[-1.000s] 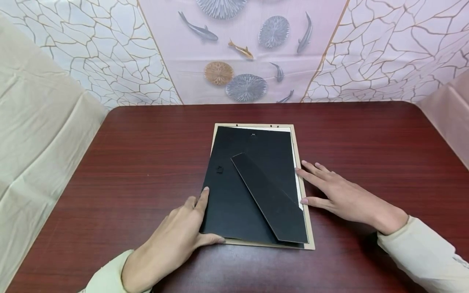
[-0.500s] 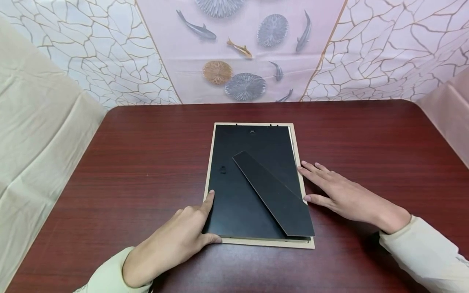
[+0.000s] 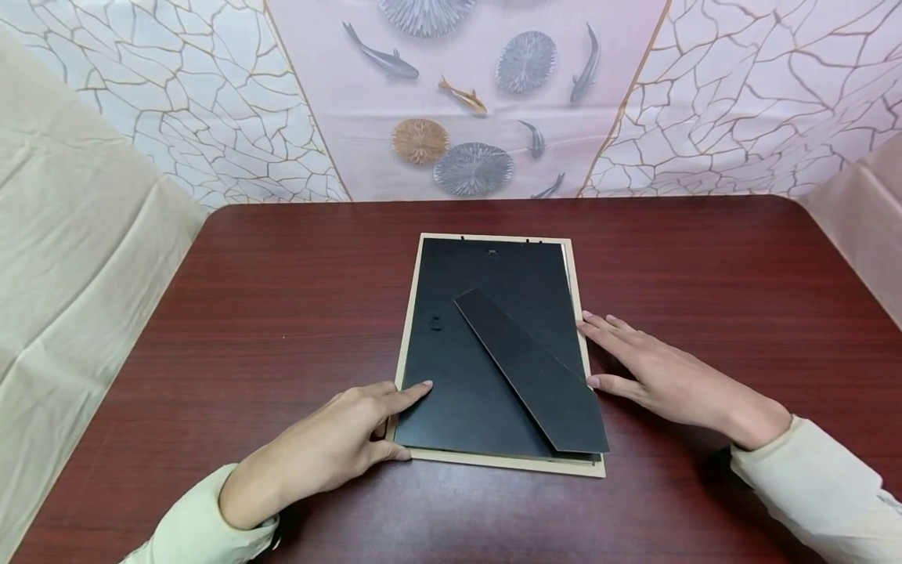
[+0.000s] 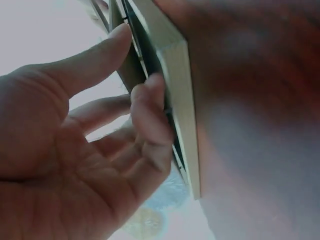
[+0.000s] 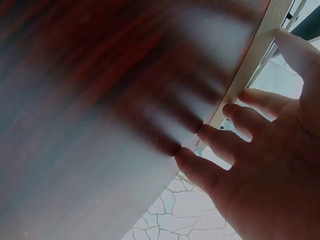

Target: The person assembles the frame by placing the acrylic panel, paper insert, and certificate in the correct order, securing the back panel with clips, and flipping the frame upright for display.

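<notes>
A picture frame (image 3: 493, 463) with a pale wood rim lies face down on the table. Its black backing board (image 3: 461, 407) sits within the rim, its near edge slightly back from the rim's front strip. A black easel leg (image 3: 532, 372) slants across the board, its wide end over the near right corner. My left hand (image 3: 320, 442) is at the near left corner: the index finger lies on the board and the thumb touches the front rim. In the left wrist view, other fingers bend beside the frame's edge (image 4: 184, 115). Spread fingers of my right hand (image 3: 669, 380) touch the right rim.
The dark red wooden table (image 3: 296, 282) reaches back to a patterned cloth (image 3: 465, 102) with fish and round motifs. Beige cloth (image 3: 63, 298) hangs at the left, and pinkish cloth (image 3: 860, 219) at the right.
The backing board has shifted and straightened within the rim, covering the white strip along the top and right. My left index finger has moved onto the board. The right hand stays nearly still.
</notes>
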### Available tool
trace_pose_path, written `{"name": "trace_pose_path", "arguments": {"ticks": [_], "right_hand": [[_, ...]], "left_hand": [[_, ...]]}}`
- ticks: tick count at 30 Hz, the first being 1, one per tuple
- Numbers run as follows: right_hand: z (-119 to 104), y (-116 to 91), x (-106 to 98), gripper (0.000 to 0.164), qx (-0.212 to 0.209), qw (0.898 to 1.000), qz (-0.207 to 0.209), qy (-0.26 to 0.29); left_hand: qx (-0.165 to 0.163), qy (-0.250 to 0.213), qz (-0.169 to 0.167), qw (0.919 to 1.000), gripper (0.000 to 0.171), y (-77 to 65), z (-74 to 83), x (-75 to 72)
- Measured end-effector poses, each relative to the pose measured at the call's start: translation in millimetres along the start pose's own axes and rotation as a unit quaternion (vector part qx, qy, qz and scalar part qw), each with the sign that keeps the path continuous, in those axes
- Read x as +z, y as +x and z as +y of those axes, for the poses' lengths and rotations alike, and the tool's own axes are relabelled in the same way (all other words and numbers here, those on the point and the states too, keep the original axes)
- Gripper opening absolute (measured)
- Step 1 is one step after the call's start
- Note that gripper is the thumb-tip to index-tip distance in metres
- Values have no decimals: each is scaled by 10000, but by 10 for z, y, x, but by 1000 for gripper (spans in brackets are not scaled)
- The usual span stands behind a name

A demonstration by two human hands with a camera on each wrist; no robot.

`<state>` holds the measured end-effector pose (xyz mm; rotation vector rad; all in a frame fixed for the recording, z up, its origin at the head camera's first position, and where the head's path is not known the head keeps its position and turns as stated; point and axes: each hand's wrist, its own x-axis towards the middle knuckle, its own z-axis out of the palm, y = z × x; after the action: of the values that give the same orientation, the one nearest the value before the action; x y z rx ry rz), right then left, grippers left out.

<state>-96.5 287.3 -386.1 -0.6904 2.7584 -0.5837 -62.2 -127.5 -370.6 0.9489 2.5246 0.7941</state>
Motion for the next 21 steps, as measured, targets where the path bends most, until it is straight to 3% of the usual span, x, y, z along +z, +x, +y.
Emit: {"name": "trace_pose_path", "arguments": {"ticks": [15, 21], "right_hand": [[4, -10, -9, 74, 40, 10000, -3, -4], [13, -12, -3, 75, 0, 10000, 3, -4]], "left_hand": [[53, -710, 231, 9972, 71, -21, -35, -76], [29, -739, -32, 9973, 69, 24, -103, -57]]}}
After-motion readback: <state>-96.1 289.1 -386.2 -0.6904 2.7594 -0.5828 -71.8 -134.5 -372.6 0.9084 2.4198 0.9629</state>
